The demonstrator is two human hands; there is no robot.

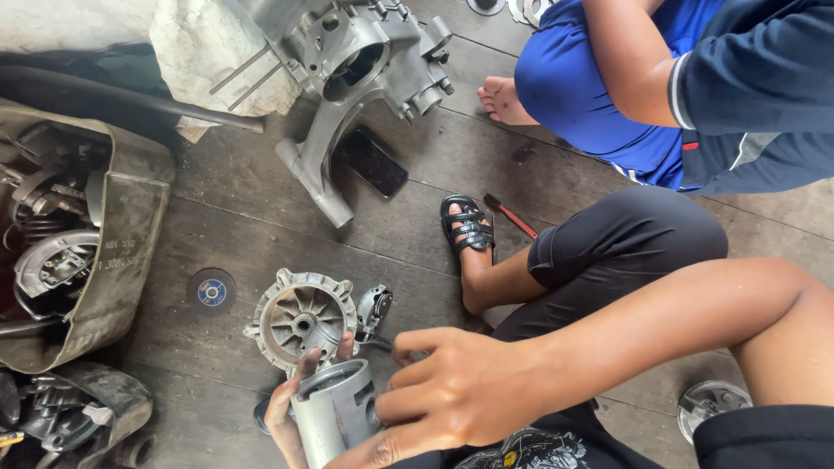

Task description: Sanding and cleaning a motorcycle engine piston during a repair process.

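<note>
Grey metal piston (334,412), long axis upright

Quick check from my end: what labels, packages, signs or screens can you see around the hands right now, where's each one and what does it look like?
Phone: flat on the floor beside the grey engine casing, dark rectangle, screen off.
Disc label: round blue label at the centre of a dark disc, left of the finned metal part.
Canvas bag: far left, olive, faint stencilled marking on its side.
Shirt print: bottom edge, pale and yellow on black.
</note>
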